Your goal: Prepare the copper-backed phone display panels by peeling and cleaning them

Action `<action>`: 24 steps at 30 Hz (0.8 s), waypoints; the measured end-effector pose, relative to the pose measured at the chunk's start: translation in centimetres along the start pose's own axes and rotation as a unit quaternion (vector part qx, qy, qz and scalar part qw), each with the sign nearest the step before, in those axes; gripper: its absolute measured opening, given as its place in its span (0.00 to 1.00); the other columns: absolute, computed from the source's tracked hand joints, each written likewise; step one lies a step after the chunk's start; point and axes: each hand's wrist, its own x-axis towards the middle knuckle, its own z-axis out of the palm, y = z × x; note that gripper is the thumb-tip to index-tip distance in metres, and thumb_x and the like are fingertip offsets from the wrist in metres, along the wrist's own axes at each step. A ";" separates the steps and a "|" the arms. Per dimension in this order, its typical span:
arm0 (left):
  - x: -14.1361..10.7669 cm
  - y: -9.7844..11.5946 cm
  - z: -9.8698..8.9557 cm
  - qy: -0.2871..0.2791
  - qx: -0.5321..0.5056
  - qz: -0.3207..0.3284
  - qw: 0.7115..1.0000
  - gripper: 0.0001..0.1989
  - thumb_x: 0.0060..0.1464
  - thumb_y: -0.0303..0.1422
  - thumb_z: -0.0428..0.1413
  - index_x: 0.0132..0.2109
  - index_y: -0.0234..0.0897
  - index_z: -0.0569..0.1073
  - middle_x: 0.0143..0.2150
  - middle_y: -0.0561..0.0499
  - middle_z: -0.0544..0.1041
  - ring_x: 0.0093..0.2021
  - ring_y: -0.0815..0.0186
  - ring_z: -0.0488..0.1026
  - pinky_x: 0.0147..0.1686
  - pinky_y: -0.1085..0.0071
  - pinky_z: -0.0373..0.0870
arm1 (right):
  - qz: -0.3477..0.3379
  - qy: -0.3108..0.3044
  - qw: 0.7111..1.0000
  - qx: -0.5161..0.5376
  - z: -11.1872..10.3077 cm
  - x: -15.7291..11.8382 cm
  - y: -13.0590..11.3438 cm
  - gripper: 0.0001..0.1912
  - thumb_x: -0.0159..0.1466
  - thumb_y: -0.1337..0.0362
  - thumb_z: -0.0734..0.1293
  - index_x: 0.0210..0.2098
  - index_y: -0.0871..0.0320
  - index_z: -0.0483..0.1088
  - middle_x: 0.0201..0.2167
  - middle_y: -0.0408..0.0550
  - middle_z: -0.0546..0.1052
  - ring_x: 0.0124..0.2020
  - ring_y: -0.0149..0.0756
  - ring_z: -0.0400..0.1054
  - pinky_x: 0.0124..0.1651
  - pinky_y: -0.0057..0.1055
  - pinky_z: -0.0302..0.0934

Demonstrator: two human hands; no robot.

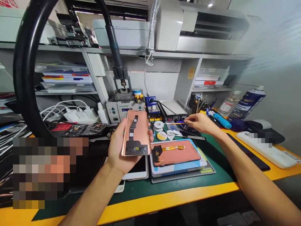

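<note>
My left hand (pixel 119 147) is wrapped round a phone screen panel (pixel 138 130), its copper-coloured back and dark flex cable facing me. My right hand (pixel 199 122) reaches over the back of the mat with thumb and fingers pinched together. A thin dark item shows at those fingertips; I cannot tell what it is. Below and between the hands lies a second screen panel (pixel 176 153), reddish-backed with a gold flex cable. It rests on a pale blue-and-white box (pixel 156 172). Near my right hand are a dark slim tool (pixel 197 137) and a small plastic bag (pixel 172 126).
A white solder reel (pixel 159 126) and a round yellow-labelled tin (pixel 161 136) sit mid-mat. Behind them stand a rework station (pixel 114 108) and a hot plate (pixel 174 108). A spray can (pixel 249 102) and clear bottle (pixel 229 103) stand right. A black ring (pixel 22 62) looms left.
</note>
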 end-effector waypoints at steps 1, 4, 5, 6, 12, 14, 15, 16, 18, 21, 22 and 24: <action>0.0 0.0 0.0 0.000 -0.004 0.000 1.000 0.27 0.65 0.48 0.46 0.53 0.30 0.76 0.37 0.36 0.80 0.33 0.53 0.79 0.29 0.58 0.78 | 0.007 0.016 1.000 0.000 -0.1 -0.1 -0.2 0.20 0.63 0.54 0.63 0.37 0.62 0.80 0.22 0.45 0.74 0.22 0.33 0.62 0.26 0.30 0.51; -0.1 0.1 0.0 -0.002 -0.020 0.001 1.000 0.27 0.64 0.49 0.46 0.53 0.30 0.76 0.37 0.36 0.80 0.32 0.53 0.79 0.29 0.59 0.78 | 0.019 0.043 0.999 0.000 0.0 -0.2 -0.7 0.19 0.61 0.53 0.65 0.35 0.61 0.81 0.20 0.45 0.73 0.21 0.33 0.61 0.26 0.30 0.51; -0.1 0.1 0.0 -0.001 -0.025 0.001 1.000 0.27 0.64 0.49 0.46 0.53 0.30 0.76 0.36 0.36 0.79 0.32 0.53 0.79 0.29 0.60 0.77 | 0.021 0.051 0.998 0.002 0.1 -0.2 -0.9 0.18 0.60 0.53 0.66 0.34 0.60 0.81 0.20 0.45 0.73 0.21 0.33 0.62 0.26 0.30 0.51; -0.2 0.1 0.0 -0.002 -0.029 0.001 1.000 0.27 0.64 0.49 0.46 0.53 0.30 0.75 0.36 0.37 0.79 0.32 0.53 0.78 0.28 0.60 0.77 | 0.025 0.061 0.998 0.005 0.1 -0.2 -1.0 0.17 0.60 0.53 0.66 0.33 0.60 0.81 0.20 0.45 0.74 0.22 0.34 0.62 0.26 0.30 0.52; -0.1 0.3 -0.5 -0.018 -0.053 -0.010 0.998 0.28 0.66 0.49 0.43 0.52 0.29 0.75 0.36 0.37 0.79 0.32 0.54 0.78 0.29 0.62 0.76 | 0.056 0.152 0.986 0.037 -0.1 -0.6 -1.7 0.20 0.63 0.48 0.64 0.31 0.59 0.76 0.23 0.46 0.75 0.24 0.35 0.65 0.27 0.30 0.55; -0.1 0.3 -0.8 -0.014 -0.062 -0.022 0.998 0.29 0.66 0.48 0.42 0.50 0.27 0.75 0.36 0.36 0.78 0.32 0.55 0.77 0.29 0.62 0.76 | 0.059 0.151 0.986 0.043 0.0 -0.7 -2.0 0.23 0.63 0.46 0.64 0.26 0.59 0.73 0.19 0.45 0.71 0.20 0.33 0.61 0.25 0.29 0.53; 0.0 0.3 -0.9 -0.009 -0.067 -0.027 0.997 0.28 0.66 0.48 0.42 0.49 0.27 0.75 0.36 0.36 0.78 0.32 0.55 0.77 0.29 0.63 0.76 | 0.060 0.145 0.987 0.045 0.0 -0.8 -2.1 0.23 0.63 0.45 0.65 0.25 0.59 0.72 0.17 0.44 0.70 0.18 0.32 0.59 0.24 0.29 0.52; -0.1 0.3 -0.9 -0.001 -0.072 -0.030 0.997 0.28 0.66 0.48 0.43 0.49 0.27 0.75 0.36 0.36 0.78 0.32 0.56 0.77 0.30 0.64 0.76 | 0.060 0.139 0.987 0.046 0.1 -0.8 -2.2 0.24 0.63 0.45 0.65 0.23 0.58 0.71 0.16 0.43 0.68 0.17 0.31 0.58 0.23 0.29 0.52; -0.1 0.4 -0.9 0.015 -0.080 -0.034 0.996 0.27 0.66 0.47 0.43 0.49 0.27 0.75 0.36 0.37 0.78 0.32 0.57 0.76 0.29 0.65 0.76 | 0.062 0.131 0.988 0.045 0.3 -0.9 -2.4 0.24 0.63 0.45 0.65 0.22 0.58 0.69 0.14 0.41 0.66 0.16 0.30 0.56 0.23 0.29 0.51; -0.1 0.5 -0.9 0.023 -0.086 -0.040 0.995 0.28 0.66 0.47 0.42 0.48 0.26 0.75 0.35 0.36 0.77 0.32 0.58 0.76 0.30 0.66 0.76 | 0.067 0.131 0.988 0.044 0.6 -0.9 -2.5 0.24 0.63 0.45 0.66 0.21 0.57 0.69 0.13 0.41 0.65 0.15 0.29 0.56 0.22 0.29 0.50; -0.1 0.5 -0.9 0.026 -0.086 -0.041 0.995 0.28 0.66 0.47 0.42 0.48 0.26 0.75 0.35 0.36 0.77 0.31 0.58 0.76 0.29 0.66 0.76 | 0.067 0.132 0.988 0.046 0.6 -0.8 -2.4 0.24 0.63 0.45 0.66 0.21 0.57 0.69 0.13 0.41 0.65 0.15 0.29 0.56 0.22 0.29 0.50; -0.1 0.5 -0.9 0.035 -0.086 -0.043 0.995 0.27 0.66 0.46 0.42 0.49 0.27 0.74 0.35 0.36 0.78 0.31 0.58 0.76 0.29 0.65 0.76 | 0.064 0.134 0.988 0.051 0.6 -0.7 -2.3 0.24 0.62 0.45 0.67 0.21 0.57 0.69 0.13 0.42 0.66 0.15 0.30 0.56 0.22 0.29 0.50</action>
